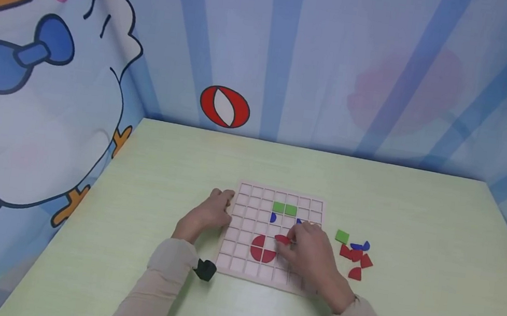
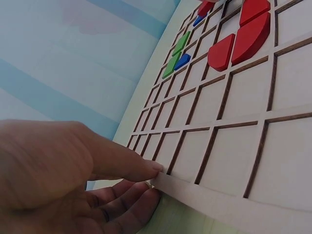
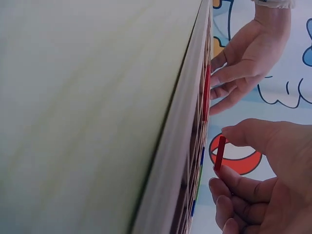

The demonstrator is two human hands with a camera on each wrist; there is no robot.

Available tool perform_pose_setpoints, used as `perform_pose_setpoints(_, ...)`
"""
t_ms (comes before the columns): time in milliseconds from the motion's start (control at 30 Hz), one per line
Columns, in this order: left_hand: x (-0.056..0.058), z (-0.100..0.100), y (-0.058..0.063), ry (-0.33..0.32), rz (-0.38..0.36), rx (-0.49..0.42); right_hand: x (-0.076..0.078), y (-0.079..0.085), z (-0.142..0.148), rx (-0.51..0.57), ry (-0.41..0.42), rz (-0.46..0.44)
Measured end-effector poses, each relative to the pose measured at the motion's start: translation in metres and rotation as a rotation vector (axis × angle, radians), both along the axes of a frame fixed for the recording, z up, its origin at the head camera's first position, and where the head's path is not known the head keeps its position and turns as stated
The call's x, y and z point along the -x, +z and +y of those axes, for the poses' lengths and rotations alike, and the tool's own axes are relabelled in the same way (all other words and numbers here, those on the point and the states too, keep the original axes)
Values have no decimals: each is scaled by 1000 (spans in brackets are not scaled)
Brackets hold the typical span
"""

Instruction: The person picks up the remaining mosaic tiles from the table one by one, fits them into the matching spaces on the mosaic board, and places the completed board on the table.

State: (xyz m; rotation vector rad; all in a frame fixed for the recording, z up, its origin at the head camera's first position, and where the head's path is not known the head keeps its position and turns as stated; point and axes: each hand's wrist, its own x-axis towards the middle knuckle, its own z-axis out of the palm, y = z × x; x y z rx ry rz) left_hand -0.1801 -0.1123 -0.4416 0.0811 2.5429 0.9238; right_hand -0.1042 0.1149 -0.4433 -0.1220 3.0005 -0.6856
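Grid board (image 1: 246, 225): lies flat on the worktop (image 1: 177, 165), between the two hands, probably so both reach it easily.
Left hand (image 1: 207, 212): its grip pinches the board's left edge, thumb on the rim and fingers at the side; this likely steadies the board while covering few cells.
Right hand (image 1: 313, 251): its grip pinches a single red piece between thumb and finger; the other fingers curl away, which seems meant to give the piece room.
Held red piece (image 3: 220, 153): raised off the board, just beside the red cluster, gripped by its edges, presumably so its flat faces stay free.
Red cluster (image 1: 256, 254): three quarter-round pieces sit in adjoining cells, corners inward, making a circle that lacks its upper-right quarter.
Green squares (image 1: 284, 209): two sit side by side in neighbouring cells, farther up the board.
Blue piece (image 1: 273, 217): sits in a cell just below them; another blue bit is partly hidden by the right hand.
Loose pieces (image 1: 355, 255): red, blue and green, right of the board, apparently for the right hand's convenience.
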Motion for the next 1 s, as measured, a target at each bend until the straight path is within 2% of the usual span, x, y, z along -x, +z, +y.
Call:
perform_pose_setpoints(600, 1, 2, 2, 0, -9, -2, 5, -4, -17, -105, 33, -29)
perform_pose_setpoints(1000, 0, 1, 3, 3, -10, -4, 3, -3, -20, -71, 77, -20)
